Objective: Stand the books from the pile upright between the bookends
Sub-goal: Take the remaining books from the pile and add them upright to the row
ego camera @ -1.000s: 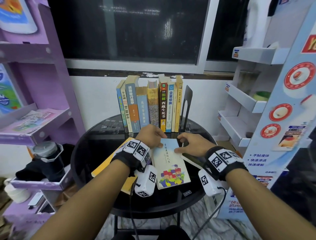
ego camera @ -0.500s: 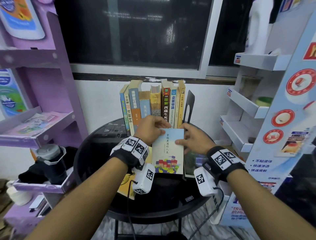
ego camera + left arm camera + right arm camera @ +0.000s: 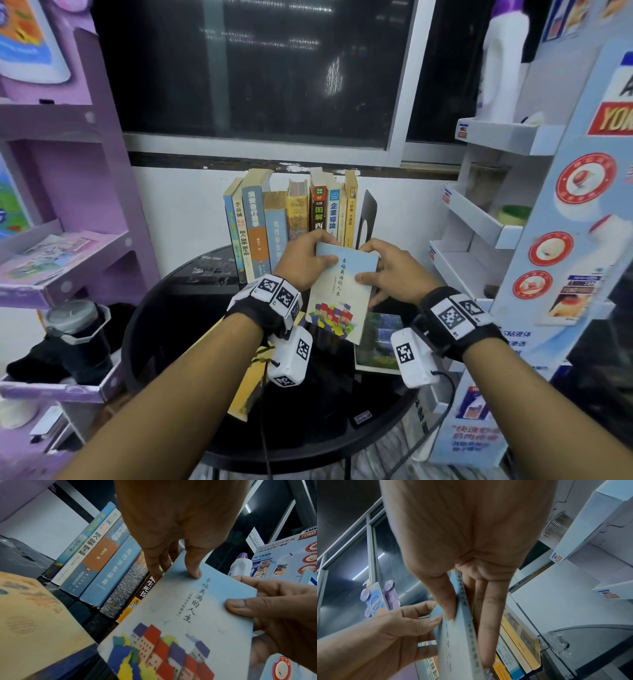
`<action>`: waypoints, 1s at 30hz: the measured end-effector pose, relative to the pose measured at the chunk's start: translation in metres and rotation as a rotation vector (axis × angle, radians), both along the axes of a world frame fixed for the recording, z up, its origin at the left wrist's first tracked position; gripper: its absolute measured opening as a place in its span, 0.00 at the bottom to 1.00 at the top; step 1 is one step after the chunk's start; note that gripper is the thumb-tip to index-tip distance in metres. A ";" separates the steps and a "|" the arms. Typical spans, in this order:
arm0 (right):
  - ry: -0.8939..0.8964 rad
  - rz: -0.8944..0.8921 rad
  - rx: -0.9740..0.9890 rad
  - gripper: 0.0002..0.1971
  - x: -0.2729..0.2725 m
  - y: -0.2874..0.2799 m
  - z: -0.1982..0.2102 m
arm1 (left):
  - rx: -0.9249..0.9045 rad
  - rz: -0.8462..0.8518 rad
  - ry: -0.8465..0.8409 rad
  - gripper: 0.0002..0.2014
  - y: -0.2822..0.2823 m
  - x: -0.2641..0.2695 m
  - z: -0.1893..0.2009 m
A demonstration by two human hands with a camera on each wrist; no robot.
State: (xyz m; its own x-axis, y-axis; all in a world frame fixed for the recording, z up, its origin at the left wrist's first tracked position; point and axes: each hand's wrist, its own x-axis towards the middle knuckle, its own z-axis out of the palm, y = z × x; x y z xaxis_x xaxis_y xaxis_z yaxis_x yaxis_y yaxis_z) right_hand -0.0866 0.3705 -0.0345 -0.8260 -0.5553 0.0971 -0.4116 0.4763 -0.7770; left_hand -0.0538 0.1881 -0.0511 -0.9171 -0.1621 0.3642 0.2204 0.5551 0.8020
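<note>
A thin light-blue book (image 3: pixel 342 291) with coloured houses on its cover is held tilted above the round black table (image 3: pixel 171 308). My left hand (image 3: pixel 305 263) pinches its top left corner, thumb on the cover (image 3: pixel 193 566). My right hand (image 3: pixel 383 270) pinches its right edge (image 3: pixel 464 615), thumb in front and fingers behind. A row of upright books (image 3: pixel 291 219) stands behind, with a black bookend (image 3: pixel 366 219) at its right end. The left bookend is hidden. A yellow book (image 3: pixel 250 387) and a green-blue book (image 3: pixel 376 339) lie flat on the table.
A purple shelf unit (image 3: pixel 61 205) stands at the left with a black lidded cup (image 3: pixel 78 339) below. A white and blue cardboard display rack (image 3: pixel 513 205) stands close on the right. A wall and dark window (image 3: pixel 257 68) lie behind the books.
The light-blue book has been lifted off the pile and tipped up toward the row by both hands. The green-blue book beneath it is now uncovered.
</note>
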 end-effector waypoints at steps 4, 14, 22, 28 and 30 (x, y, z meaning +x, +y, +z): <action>-0.019 -0.011 0.023 0.11 -0.008 0.007 0.003 | -0.022 -0.052 -0.024 0.07 0.008 -0.018 0.002; 0.132 -0.175 0.090 0.07 -0.041 0.020 -0.002 | -0.226 0.189 0.237 0.17 0.011 -0.056 0.027; 0.255 -0.295 0.191 0.08 -0.067 0.018 -0.006 | -0.421 0.248 0.343 0.21 0.003 -0.093 0.036; 0.332 -0.350 0.273 0.12 -0.084 0.006 -0.006 | -0.546 0.267 0.284 0.25 -0.007 -0.113 0.036; 0.341 -0.345 0.288 0.12 -0.088 -0.002 -0.007 | -0.576 0.269 0.253 0.26 -0.011 -0.119 0.033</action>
